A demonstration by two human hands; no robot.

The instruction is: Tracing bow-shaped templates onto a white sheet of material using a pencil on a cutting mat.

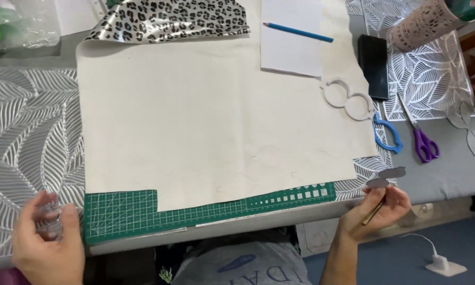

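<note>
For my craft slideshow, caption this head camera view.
Left hand grips a small clear object while right hand holds a pencil and grey cutout beside cream sheet.

Landmark: cream sheet (216, 116).

- Green cutting mat (121, 214): mostly buried under the sheet; only the near strip shows.
- Left hand (45, 237): blurred, wrapped round something clear; can't tell what.
- Leopard-print piece (169, 18) at the sheet's far edge: cut off by the frame top.
- Blue scissors (387, 134) right of the sheet: only the handles show.
</note>
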